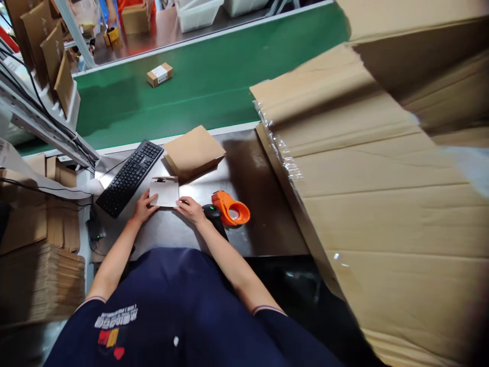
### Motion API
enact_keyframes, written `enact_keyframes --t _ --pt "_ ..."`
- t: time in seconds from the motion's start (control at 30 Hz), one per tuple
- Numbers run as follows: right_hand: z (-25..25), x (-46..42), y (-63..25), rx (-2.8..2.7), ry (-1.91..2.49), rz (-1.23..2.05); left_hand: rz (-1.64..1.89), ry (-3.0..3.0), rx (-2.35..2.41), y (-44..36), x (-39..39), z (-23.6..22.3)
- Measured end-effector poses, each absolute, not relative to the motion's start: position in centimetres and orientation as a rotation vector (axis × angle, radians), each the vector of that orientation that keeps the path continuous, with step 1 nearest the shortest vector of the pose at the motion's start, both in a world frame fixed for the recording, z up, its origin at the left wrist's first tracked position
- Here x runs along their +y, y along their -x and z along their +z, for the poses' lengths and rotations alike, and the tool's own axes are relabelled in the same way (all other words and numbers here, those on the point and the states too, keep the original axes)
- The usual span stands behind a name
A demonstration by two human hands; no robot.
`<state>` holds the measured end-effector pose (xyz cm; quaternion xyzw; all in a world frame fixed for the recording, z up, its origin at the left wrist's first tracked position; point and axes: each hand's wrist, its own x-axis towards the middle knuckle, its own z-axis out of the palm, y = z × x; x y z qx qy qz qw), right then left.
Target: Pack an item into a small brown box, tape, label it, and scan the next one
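Both hands at one piece: a small, flat, white rectangular carton (166, 194), apparently card, held between them at bench level. Left hand (144, 206) partly closed on the near left corner, fingertips over the white face; right hand (191, 210) curled in, fingers at the near right corner. Undersides hidden; cannot tell whether the carton rests on the brushed-metal bench (244, 239). Dark gap or object at its far edge, too small to identify. Judgement: light, fairly stiff at the edges, the broad face likely to dent under a hard press; dry card should not slip much. Best hold: the two side edges, near the corners, light pressure. Left of the grip, a black keyboard (130, 178); just beyond and rightward, a brown cardboard box (196, 149); beside the right hand, a black handheld scanner (217, 220), then an orange plastic tape dispenser (222, 204).
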<state>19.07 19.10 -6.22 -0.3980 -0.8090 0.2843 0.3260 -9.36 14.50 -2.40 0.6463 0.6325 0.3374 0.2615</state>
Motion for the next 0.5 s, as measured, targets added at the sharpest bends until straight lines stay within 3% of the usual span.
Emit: enact_keyframes --t 0.5 --pt "-7.1 19.6 -18.4 -2.069 0.796 0.672 0.837 -1.966 1.820 8.7 15.2 -1.4"
